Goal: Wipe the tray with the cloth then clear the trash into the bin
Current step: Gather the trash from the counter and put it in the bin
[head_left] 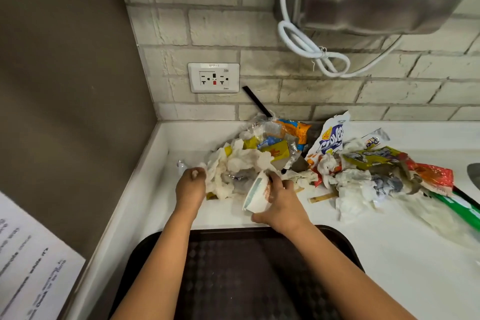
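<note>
Nearest the camera, the dark tray [249, 267] sits bare on the white tabletop [389, 254], so clearing trash looks like the step in hand. Just beyond it, the right hand [279, 205] grips a tipped paper cup [257, 195], while the left hand [191, 186] pinches crumpled tissue [228, 174]. Farther back lie wrappers [376, 163]. No bin or cloth shows; next comes gathering and carrying.
</note>
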